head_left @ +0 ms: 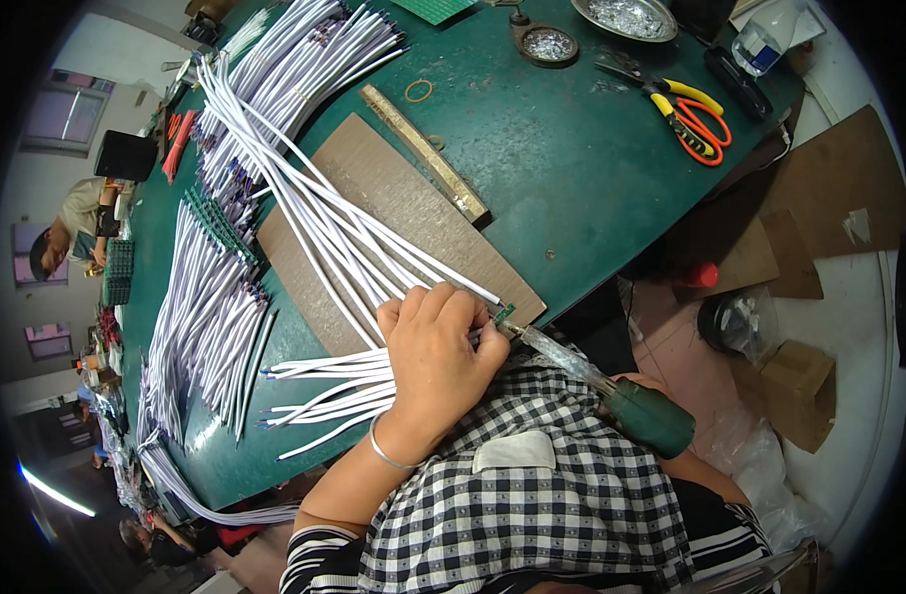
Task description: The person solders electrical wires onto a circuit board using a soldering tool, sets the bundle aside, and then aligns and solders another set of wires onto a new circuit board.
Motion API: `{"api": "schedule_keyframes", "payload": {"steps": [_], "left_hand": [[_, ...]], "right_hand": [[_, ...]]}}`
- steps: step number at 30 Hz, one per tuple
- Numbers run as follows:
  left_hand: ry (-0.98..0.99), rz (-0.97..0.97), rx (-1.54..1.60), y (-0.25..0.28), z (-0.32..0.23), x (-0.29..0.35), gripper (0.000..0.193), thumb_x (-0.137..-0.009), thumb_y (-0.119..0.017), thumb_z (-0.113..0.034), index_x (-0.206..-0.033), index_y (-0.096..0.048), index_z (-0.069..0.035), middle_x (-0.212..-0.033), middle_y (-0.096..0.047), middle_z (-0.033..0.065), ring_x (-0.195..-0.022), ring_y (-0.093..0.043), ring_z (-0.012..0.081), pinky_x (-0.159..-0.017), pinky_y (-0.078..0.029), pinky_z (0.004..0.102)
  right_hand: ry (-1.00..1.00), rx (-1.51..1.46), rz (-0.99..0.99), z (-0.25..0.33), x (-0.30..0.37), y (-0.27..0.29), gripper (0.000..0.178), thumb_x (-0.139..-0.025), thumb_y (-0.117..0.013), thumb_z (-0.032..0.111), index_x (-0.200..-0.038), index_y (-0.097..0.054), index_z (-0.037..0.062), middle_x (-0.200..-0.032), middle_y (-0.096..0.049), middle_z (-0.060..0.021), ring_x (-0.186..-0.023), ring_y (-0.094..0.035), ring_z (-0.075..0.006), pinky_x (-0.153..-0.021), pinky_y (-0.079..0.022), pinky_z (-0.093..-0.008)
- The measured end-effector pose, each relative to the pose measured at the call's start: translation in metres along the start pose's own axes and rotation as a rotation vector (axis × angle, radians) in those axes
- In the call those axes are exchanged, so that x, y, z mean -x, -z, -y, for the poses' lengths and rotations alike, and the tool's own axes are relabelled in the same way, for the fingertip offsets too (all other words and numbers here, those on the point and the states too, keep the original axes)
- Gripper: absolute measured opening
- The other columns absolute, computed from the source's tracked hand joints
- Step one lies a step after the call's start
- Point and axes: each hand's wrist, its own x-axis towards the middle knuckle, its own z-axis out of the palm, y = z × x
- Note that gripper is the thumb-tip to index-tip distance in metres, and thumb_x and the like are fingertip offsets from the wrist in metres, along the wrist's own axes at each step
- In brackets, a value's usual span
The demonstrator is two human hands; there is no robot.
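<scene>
My left hand (441,342) is closed around a bundle of white cables (364,223), whose ends stick out by its thumb and fingertips. A small green circuit board (503,314) sits at those ends, just beyond the fingertips. The tip of a soldering iron (572,362) with a green handle touches or nearly touches the board. My right hand (647,382) is mostly hidden behind that handle and appears wrapped round it. More white cable ends (329,368) fan out to the left of my left wrist. Under the bundle lies a brown board (349,158).
Large heaps of white cables (200,337) cover the table's left side. A metal bar (428,156) lies on the brown board's far edge. Farther right are pliers and orange-handled cutters (692,124), a small pan (547,45) and a metal bowl (631,18). A person (77,223) is at far left.
</scene>
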Motion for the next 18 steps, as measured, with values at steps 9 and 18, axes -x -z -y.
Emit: {"api": "schedule_keyframes", "payload": {"steps": [9, 18], "left_hand": [[-0.004, 0.006, 0.015, -0.002, 0.002, 0.001, 0.010, -0.062, -0.064, -0.007, -0.065, -0.054, -0.009, -0.068, -0.052, 0.0034, -0.069, -0.050, 0.0221, -0.071, -0.033, 0.0355], [-0.071, 0.017, 0.033, 0.001, 0.004, 0.004, 0.012, -0.065, -0.067, -0.007, -0.074, -0.058, -0.009, -0.072, -0.053, 0.0033, -0.073, -0.051, 0.0228, -0.075, -0.034, 0.0359]], "right_hand": [[0.227, 0.404, -0.034, 0.000, -0.002, -0.005, 0.028, -0.085, -0.064, 0.010, -0.111, -0.059, -0.0021, -0.109, -0.064, -0.0104, -0.100, -0.063, -0.0215, -0.092, -0.050, -0.0308], [0.178, 0.395, -0.082, -0.005, 0.001, -0.009, 0.028, -0.083, -0.067, 0.010, -0.108, -0.060, -0.0006, -0.106, -0.064, -0.0103, -0.099, -0.064, -0.0211, -0.090, -0.051, -0.0307]]}}
